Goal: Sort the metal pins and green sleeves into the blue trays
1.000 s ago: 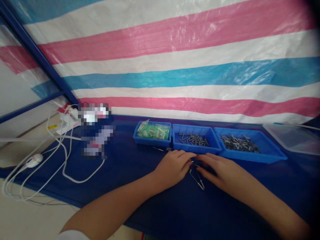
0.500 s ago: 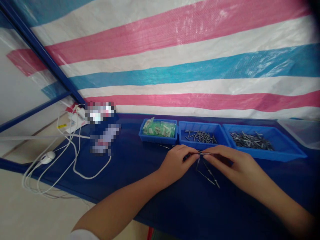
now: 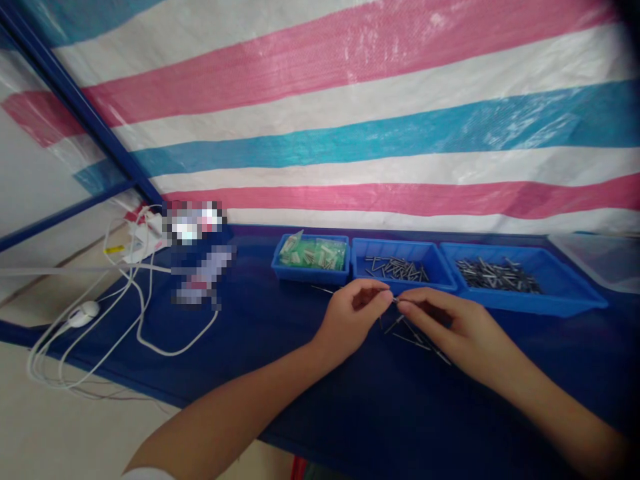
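Note:
My left hand (image 3: 351, 318) and my right hand (image 3: 453, 329) meet fingertip to fingertip just above the blue table cloth (image 3: 280, 373). Both are pinched on a small metal pin (image 3: 395, 301) held between them. A few loose metal pins (image 3: 410, 333) lie on the cloth under my right hand. Behind the hands stand three blue trays: the left tray (image 3: 310, 272) holds small green and white parts, the middle tray (image 3: 400, 283) has a thin scatter of metal pins, the right tray (image 3: 560, 303) holds a denser pile of pins.
White cables (image 3: 125, 313) and a white mouse-shaped device (image 3: 84, 311) lie at the table's left end, beside a power strip (image 3: 143, 243). A clear plastic box (image 3: 600, 261) sits at the far right. A striped tarp (image 3: 350, 133) hangs right behind the trays.
Both hands have lifted off the cloth and pinched a pin between their fingertips; a second ago they lay flat over the loose pins.

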A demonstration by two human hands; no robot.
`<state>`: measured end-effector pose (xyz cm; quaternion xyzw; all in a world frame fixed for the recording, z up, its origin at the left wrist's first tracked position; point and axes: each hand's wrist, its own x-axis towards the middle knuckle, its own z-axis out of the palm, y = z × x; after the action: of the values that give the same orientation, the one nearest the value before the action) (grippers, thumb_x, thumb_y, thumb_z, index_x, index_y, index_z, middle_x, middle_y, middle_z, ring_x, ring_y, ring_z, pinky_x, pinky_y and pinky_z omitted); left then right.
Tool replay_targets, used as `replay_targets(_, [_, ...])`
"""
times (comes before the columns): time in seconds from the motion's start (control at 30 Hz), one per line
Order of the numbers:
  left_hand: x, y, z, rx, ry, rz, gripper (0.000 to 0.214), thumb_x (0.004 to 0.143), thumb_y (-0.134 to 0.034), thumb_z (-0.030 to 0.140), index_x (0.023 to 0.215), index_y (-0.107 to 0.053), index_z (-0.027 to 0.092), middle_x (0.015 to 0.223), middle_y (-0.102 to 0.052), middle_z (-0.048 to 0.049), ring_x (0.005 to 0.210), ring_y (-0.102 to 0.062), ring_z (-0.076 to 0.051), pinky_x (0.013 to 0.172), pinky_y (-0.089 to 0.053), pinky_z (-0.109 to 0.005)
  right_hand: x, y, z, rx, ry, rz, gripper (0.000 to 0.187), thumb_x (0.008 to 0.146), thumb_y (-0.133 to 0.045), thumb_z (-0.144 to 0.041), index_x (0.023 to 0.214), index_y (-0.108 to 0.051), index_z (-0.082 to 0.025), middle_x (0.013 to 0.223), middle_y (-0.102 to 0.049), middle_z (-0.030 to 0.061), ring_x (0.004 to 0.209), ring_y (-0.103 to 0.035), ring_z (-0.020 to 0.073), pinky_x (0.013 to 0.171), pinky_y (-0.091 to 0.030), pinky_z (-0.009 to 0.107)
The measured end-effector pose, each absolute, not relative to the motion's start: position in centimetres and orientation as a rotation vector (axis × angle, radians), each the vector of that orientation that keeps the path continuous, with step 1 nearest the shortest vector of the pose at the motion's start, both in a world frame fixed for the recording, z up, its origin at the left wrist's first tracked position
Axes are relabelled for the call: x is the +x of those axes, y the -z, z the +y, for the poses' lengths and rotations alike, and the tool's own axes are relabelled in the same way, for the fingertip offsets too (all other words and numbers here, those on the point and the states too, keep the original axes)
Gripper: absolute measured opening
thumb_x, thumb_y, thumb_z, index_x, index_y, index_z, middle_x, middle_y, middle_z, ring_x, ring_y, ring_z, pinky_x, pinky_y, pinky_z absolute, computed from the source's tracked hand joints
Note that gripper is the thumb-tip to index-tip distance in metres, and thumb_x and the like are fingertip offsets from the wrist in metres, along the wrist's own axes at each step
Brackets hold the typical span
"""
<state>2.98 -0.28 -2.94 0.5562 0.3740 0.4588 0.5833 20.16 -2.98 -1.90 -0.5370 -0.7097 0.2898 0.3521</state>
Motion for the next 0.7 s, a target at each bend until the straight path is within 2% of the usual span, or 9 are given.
replay_targets(0.13, [3.1,3.0,-0.5,1.289,-1.048,0.862,0.022,0.081,-0.065,0.033,0.089,-0.066,0.013,0.074,-0.062,-0.0012,0.067,-0.056,-0.010,0.067,-0.045,-0.023,20.2,1.9,-2.7,-1.352,-0.872,-1.839,0.032,0.089,-0.049,-0.046,0.099,-0.068,-0.022,0.090,-0.071,0.0037,0.085,-0.066,0.0207,0.072,-0.052,0.029])
replay_targets(0.27, [3.0,3.1,-0.5,1.388,-1.061,0.884,0.021,0.082,-0.063,0.030,0.094,-0.068,0.013,0.078,-0.065,-0.0031,0.070,-0.058,-0.012,0.069,-0.047,-0.024,20.6,2.0,-2.5,-1.370,-0.834,-1.833,0.031,0.087,-0.052,-0.046,0.096,-0.069,-0.021,0.081,-0.070,0.0028,0.076,-0.065,0.0192,0.064,-0.051,0.028])
replay_targets(0.4, [2.9,3.4,-0.1,1.437,-1.022,0.935,0.024,0.083,-0.062,0.030,0.098,-0.068,0.012,0.078,-0.067,-0.0045,0.071,-0.061,-0.014,0.068,-0.050,-0.025,20.9,1.8,-2.7,-1.398,-0.599,-1.830,0.026,0.085,-0.056,-0.044,0.093,-0.066,-0.022,0.077,-0.068,0.0019,0.064,-0.061,0.0162,0.055,-0.048,0.027])
replay_targets(0.5, [2.9,3.5,0.1,1.457,-0.961,0.954,0.027,0.084,-0.060,0.031,0.100,-0.067,0.011,0.080,-0.068,-0.0061,0.071,-0.063,-0.014,0.066,-0.053,-0.025,21.0,1.3,-2.8,-1.337,-0.385,-1.936,0.021,0.088,-0.054,-0.040,0.091,-0.066,-0.024,0.086,-0.068,0.0031,0.073,-0.063,0.0177,0.063,-0.049,0.030])
replay_targets(0.6, [3.0,3.6,0.1,1.485,-0.952,0.943,0.035,0.085,-0.059,0.030,0.116,-0.061,0.013,0.094,-0.067,-0.0076,0.073,-0.065,-0.014,0.066,-0.055,-0.025,21.5,0.6,-2.7,-1.316,-0.171,-1.997,0.022,0.090,-0.050,-0.039,0.083,-0.064,-0.023,0.085,-0.068,0.0042,0.078,-0.063,0.0196,0.070,-0.048,0.032])
replay_targets(0.7, [3.1,3.7,-0.1,1.533,-0.972,0.928,0.045,0.085,-0.058,0.027,0.129,-0.051,0.018,0.100,-0.065,-0.0066,0.073,-0.067,-0.013,0.067,-0.055,-0.025,23.3,0.0,-2.4,-1.442,0.049,-1.897,0.025,0.089,-0.051,-0.041,0.083,-0.064,-0.022,0.081,-0.067,0.0053,0.073,-0.062,0.0200,0.065,-0.045,0.031])
